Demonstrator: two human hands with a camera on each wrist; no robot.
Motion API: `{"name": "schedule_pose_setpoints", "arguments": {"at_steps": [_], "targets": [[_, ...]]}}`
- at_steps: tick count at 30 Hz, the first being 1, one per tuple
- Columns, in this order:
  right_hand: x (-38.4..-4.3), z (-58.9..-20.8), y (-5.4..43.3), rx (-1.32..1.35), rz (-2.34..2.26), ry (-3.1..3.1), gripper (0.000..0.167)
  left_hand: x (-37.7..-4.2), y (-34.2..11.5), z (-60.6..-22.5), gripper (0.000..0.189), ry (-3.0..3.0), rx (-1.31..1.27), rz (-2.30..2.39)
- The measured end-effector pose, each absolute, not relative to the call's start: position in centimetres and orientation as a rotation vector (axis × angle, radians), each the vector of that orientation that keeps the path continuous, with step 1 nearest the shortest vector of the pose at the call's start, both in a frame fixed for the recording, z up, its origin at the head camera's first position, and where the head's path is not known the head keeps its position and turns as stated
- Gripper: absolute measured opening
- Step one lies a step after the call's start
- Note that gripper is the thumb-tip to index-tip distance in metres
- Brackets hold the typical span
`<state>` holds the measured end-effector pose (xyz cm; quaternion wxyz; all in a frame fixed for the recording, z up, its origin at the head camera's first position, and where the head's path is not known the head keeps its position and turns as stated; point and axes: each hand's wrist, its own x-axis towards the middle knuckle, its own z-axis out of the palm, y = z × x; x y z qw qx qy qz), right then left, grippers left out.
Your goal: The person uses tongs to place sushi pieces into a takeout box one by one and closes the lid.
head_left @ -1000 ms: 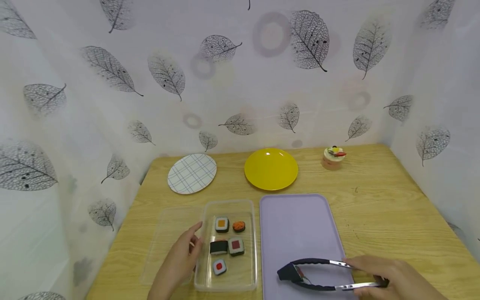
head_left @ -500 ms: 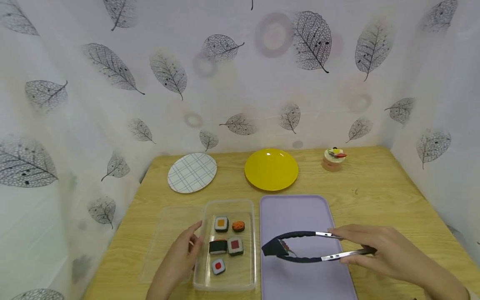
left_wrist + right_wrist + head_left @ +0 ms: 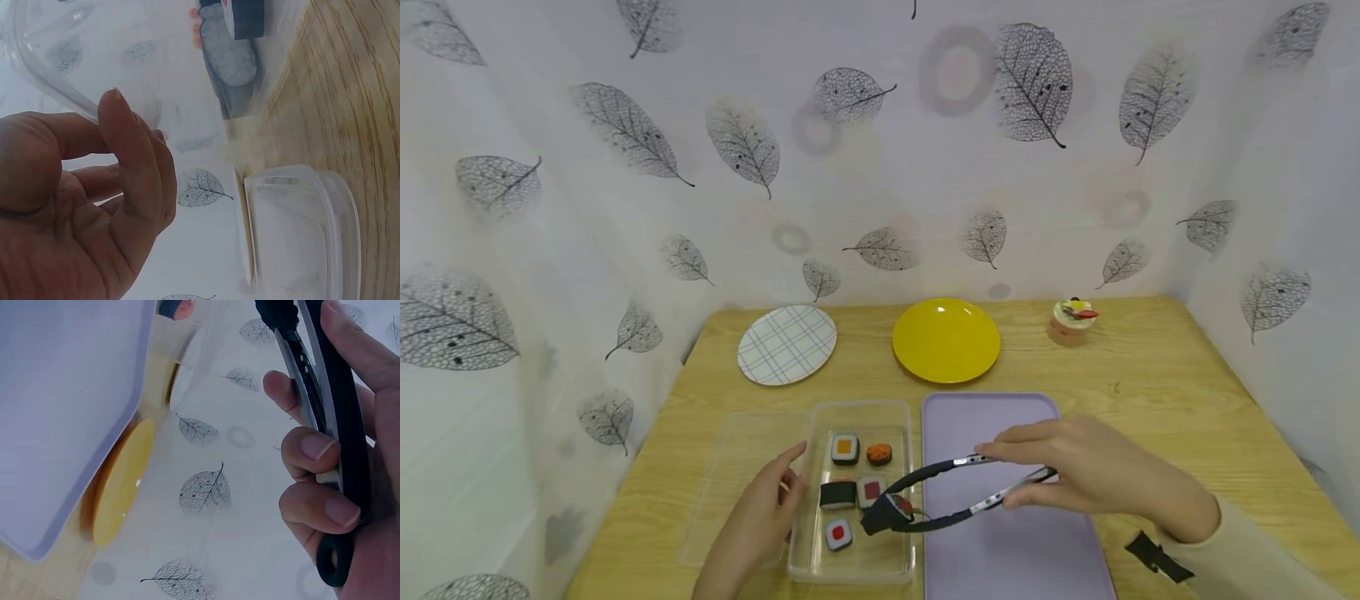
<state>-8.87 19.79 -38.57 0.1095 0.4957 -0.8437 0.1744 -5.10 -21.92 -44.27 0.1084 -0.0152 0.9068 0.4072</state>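
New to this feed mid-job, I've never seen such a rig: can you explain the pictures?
There is no machine: a person works with a bare left hand and right hand. The wide picture is taken from the head, the close ones from each wrist. On the pale wooden table lie a clear rectangular plastic box with five sushi-shaped pieces, a rectangular lilac tray, a round yellow plate, a round white checked plate and a small cake-like thing. The right hand grips black-and-silver tongs; their tips, over the box, appear to hold a mostly hidden, partly red piece. The left hand is beside the box.
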Motion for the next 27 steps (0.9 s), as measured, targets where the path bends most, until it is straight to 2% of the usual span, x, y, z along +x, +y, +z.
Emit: {"name": "schedule_pose_setpoints", "arguments": {"at_steps": [7,15,24,27], "targets": [[-10.3,-36.9,16.6,1.598,0.43,-2.612,0.049,-5.1,-21.8,-44.1,0.049,2.677,-0.062,1.196],[-11.3,-34.2,13.6,1.605,0.337,-2.881,0.047,-5.2,-21.7,-44.0,0.048,2.693,-0.064,1.175],[-11.6,-31.7,9.9,1.559,0.203,-3.076,0.023,-5.1,-21.7,-43.9,0.049,2.7,-0.059,1.17],[-11.6,-31.4,9.0,1.494,0.151,-3.126,0.024,-5.1,-21.7,-44.0,0.049,2.7,-0.051,1.166]]}}
